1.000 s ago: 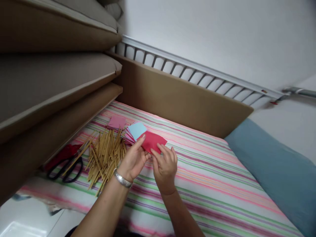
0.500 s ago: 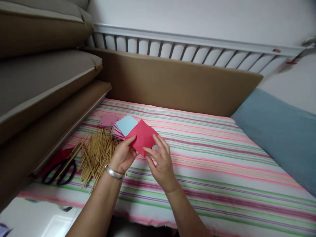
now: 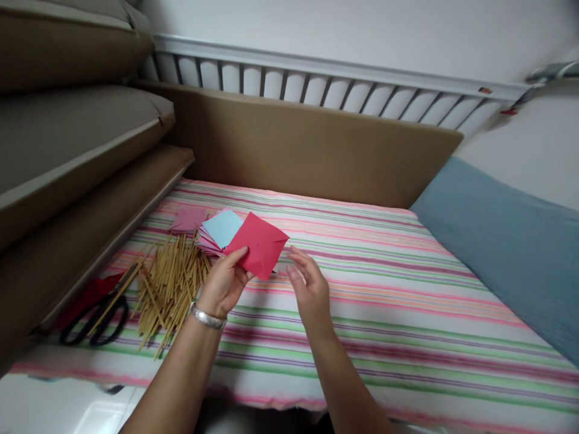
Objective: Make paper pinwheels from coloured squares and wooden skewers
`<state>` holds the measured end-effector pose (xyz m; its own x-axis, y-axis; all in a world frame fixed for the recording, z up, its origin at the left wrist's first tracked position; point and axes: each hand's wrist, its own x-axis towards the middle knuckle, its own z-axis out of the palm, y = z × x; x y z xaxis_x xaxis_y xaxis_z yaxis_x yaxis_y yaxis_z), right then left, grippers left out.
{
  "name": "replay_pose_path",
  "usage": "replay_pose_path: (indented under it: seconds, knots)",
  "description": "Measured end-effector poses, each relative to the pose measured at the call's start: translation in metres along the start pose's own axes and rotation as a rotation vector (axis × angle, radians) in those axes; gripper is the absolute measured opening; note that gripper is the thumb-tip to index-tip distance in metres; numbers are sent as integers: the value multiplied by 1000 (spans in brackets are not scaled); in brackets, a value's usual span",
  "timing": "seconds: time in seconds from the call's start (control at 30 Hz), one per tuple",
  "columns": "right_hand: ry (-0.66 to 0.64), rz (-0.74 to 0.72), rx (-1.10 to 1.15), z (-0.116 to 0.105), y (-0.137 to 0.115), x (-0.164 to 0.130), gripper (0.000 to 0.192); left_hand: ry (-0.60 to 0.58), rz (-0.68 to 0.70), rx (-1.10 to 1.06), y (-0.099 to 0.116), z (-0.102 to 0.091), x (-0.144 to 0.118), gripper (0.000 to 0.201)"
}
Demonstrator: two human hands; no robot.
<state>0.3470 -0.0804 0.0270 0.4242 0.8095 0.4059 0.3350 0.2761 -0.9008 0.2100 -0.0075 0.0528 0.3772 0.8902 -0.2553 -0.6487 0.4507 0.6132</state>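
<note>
Far left, grey-and-brown cushions point(image 3: 81, 126) stacked up, running toward the back. Near left: black-handled scissors point(image 3: 125, 311) on the striped cloth point(image 3: 407, 289), one stick lying across them, red item point(image 3: 85, 301) just beside, shape unclear. Next right, loose pile of thin yellowish sticks point(image 3: 174, 277), pointing mostly near-far. Pink paper squares point(image 3: 189, 219) at the pile's far end; right of those, pale blue square point(image 3: 224, 228) on top of pinkish sheets point(image 3: 208, 246). Left hand point(image 3: 226, 286), silver bracelet point(image 3: 207, 316) at wrist, grips red paper point(image 3: 260, 244) by its left corner, thumb on top, fingers under. Red paper is held up mid-scene, tilted, crease lines and a tiny dark dot visible. Brown board point(image 3: 294, 144) behind, white radiator point(image 3: 316, 93) beyond it. Right hand point(image 3: 312, 289) just right of the paper, fingers half curled, thumb a little apart; small pale patch by its tips too blurred to tell. Far right, blue panel point(image 3: 506, 241).
</note>
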Motion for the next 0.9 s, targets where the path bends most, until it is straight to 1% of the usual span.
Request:
replay_pose_path:
  seconds: [0.07, 0.1, 0.13, 0.2, 0.27, 0.33, 0.4, 0.47, 0.5, 0.53, 0.6, 0.63, 0.67, 0.7, 0.77, 0.8, 0.83, 0.9]
  knots:
    - [13, 264, 312, 1, 4, 3, 27, -26, -19, 20, 1, -2, -1, 15]
    - [-8, 359, 444, 2, 5, 4, 27, -41, -34, 29, 1, -3, -1, 15]
    - [-39, 423, 543, 4, 6, 5, 28, -52, -48, 39, 1, -4, -2, 14]
    - [-93, 472, 648, 7, 6, 6, 26, -67, -66, 54, 1, -5, -3, 14]
    - [-111, 469, 679, 10, 4, 6, 24, -73, -75, 67, 0, -6, -3, 14]
    - [-99, 455, 680, 12, 2, 6, 22, -85, -87, 83, -2, -7, -4, 15]
    - [-60, 441, 638, 12, 1, 6, 21, -114, -112, 119, -5, -7, -4, 14]
    - [24, 368, 494, 8, 1, 8, 19, -124, -105, 154, -9, -7, -3, 12]
    - [86, 292, 365, 5, 1, 9, 17, -93, -82, 171, -11, -7, -3, 13]
    - [153, 187, 207, 1, 1, 10, 15, -39, -53, 186, -12, -6, -4, 15]
    - [254, -88, -133, -7, 0, 10, 13, 64, -35, 199, -12, -2, -6, 19]
    - [273, -225, -279, -10, -1, 9, 14, 65, -66, 189, -11, 0, -9, 24]
    - [269, -345, -393, -12, -1, 8, 19, 20, -117, 161, -9, 3, -12, 30]
    - [249, -440, -475, -12, -1, 7, 24, -52, -169, 118, -7, 6, -15, 37]
    - [186, -548, -558, -10, 2, 4, 33, -182, -224, 18, -3, 10, -19, 41]
    - [156, -574, -569, -8, 4, 3, 37, -207, -228, -16, -2, 11, -20, 39]
    - [124, -593, -566, -5, 7, 2, 39, -203, -227, -32, -2, 11, -20, 35]
    - [65, -615, -534, -2, 12, 1, 42, -154, -235, -27, -2, 8, -16, 26]
